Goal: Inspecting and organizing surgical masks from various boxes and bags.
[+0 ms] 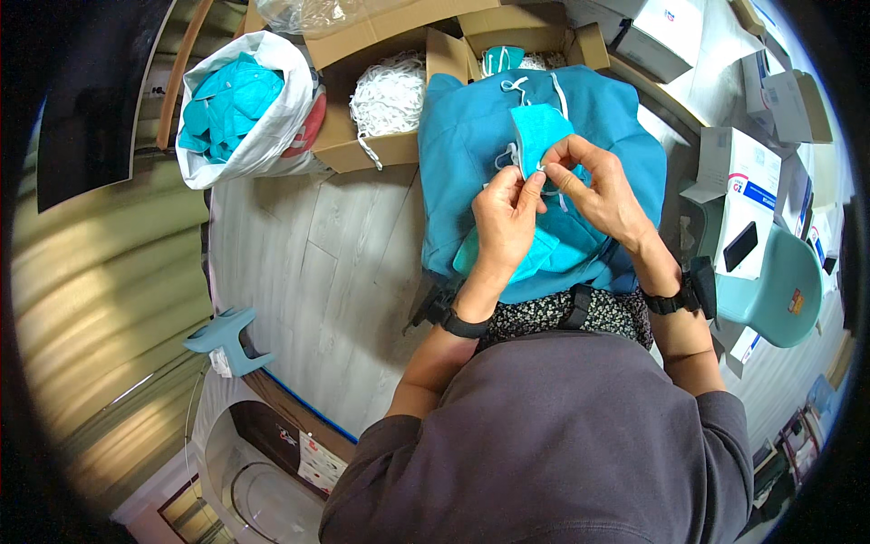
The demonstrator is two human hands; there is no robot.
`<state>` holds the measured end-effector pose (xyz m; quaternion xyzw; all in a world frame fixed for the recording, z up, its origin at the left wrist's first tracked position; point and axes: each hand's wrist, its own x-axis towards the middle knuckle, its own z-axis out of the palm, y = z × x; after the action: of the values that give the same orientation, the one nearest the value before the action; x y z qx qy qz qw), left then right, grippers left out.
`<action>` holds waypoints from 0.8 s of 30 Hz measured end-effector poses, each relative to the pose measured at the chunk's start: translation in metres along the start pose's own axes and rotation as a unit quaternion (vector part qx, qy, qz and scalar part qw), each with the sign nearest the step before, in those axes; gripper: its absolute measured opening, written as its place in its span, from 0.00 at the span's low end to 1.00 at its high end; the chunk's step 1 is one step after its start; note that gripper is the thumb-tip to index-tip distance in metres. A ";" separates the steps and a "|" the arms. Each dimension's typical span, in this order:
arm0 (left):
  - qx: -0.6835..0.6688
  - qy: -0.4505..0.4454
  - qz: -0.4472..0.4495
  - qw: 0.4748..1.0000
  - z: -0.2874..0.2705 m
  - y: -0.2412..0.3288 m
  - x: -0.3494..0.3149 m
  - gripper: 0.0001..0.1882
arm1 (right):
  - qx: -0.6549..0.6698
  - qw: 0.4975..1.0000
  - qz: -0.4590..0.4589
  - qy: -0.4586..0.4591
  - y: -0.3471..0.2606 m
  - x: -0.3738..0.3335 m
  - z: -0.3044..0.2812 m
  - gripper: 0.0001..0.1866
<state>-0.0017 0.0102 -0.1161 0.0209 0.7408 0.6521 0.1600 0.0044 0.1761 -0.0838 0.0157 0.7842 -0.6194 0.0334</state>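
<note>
Over my lap lies a blue cloth (462, 136). Above it, both hands pinch the lower edge of a small turquoise fabric piece (538, 127) with white cord on it. My left hand (507, 218) is closed with thumb and fingertips at that edge. My right hand (603, 192) meets it there, thumb and index finger pinched on a bit of the white cord (542, 168). More turquoise fabric pieces (539, 252) lie on the cloth below my hands. Loose white cords (515, 85) rest on the cloth beyond the held piece.
A white sack (195, 163) of turquoise pieces stands at the far left. Beside it, a cardboard box (337, 131) holds a heap of white cords (390, 95). Another box (594, 45) is behind the cloth. At right are a pale blue chair (781, 286), white boxes (725, 163) and a phone (740, 246).
</note>
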 end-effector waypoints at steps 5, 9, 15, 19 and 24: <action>0.047 0.006 0.046 0.998 -0.001 -0.002 -0.002 0.05 | -0.162 0.973 -0.160 0.041 0.006 0.007 -0.002 0.06; 0.016 0.024 0.050 0.998 -0.002 0.003 -0.014 0.05 | -0.198 0.947 -0.121 0.224 0.045 0.034 -0.017 0.08; -0.089 0.104 0.038 0.990 -0.019 0.024 -0.017 0.05 | -0.314 0.897 -0.246 0.191 0.012 0.030 -0.037 0.08; -0.160 0.127 0.079 0.976 -0.010 0.025 -0.008 0.08 | -0.168 0.960 -0.192 0.111 -0.006 0.008 0.006 0.13; -0.186 0.127 0.060 0.972 -0.009 0.018 -0.007 0.14 | -0.043 0.996 -0.052 0.066 0.004 0.005 0.029 0.11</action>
<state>-0.0003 0.0026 -0.0959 -0.0482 0.6181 0.7842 0.0263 0.0002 0.1484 -0.0945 0.0138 0.8105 -0.5834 -0.0498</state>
